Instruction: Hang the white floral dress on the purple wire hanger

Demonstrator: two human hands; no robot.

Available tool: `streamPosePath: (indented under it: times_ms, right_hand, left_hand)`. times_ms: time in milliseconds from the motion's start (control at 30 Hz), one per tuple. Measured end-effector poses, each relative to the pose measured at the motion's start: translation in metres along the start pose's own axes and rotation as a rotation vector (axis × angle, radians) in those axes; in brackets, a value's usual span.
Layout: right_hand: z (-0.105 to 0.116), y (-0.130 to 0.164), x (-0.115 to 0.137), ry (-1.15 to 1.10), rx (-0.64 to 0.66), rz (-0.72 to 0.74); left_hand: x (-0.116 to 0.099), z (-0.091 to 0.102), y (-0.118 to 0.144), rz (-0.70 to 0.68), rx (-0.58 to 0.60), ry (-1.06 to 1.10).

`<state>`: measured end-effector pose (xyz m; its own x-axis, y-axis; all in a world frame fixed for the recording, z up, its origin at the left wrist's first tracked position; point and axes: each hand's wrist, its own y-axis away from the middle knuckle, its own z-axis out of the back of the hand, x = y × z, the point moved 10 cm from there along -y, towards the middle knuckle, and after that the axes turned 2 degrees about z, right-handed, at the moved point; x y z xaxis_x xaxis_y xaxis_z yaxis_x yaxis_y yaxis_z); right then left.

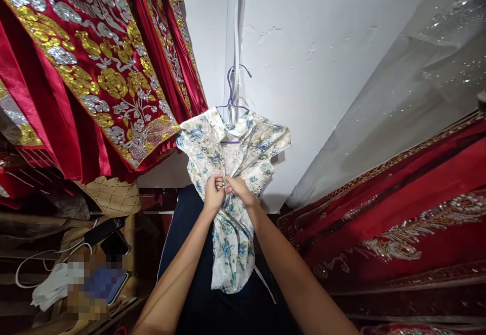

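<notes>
A short-sleeved white blouse with blue and yellow flowers (235, 254) hangs by its collar from a purple wire hanger (230, 89) against the wall. Its lower part drapes down over my lap. My left hand (214, 189) pinches the front of the blouse at mid-height. Right beside it, my right hand (237, 188) grips the opposite front edge, fingertips nearly meeting those of the left. Whether a button lies between the fingers is too small to tell. Above my hands the neck stands open in a V.
A red garment with gold and silver embroidery (114, 82) hangs at the left. More red embroidered fabric (417, 223) and sheer sparkly cloth (387, 107) fill the right. A wooden chair (131, 239) at lower left bears a black phone (115, 245), a white cable (28, 285) and white tissue (53, 289).
</notes>
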<state>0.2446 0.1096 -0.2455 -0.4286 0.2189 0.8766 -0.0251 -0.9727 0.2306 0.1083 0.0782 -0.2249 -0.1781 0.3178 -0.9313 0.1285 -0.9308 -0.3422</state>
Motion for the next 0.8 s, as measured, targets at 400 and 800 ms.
streamPosePath:
  times_ms: [400, 800]
  right_hand:
    - [-0.005, 0.081, -0.042, -0.234, -0.024, -0.024]
    - [0.013, 0.153, 0.004, -0.108, 0.263, 0.143]
  left_hand:
    - [-0.027, -0.014, 0.073, -0.131, 0.128, -0.144]
    - [-0.090, 0.007, 0.121, -0.131, 0.168, -0.094]
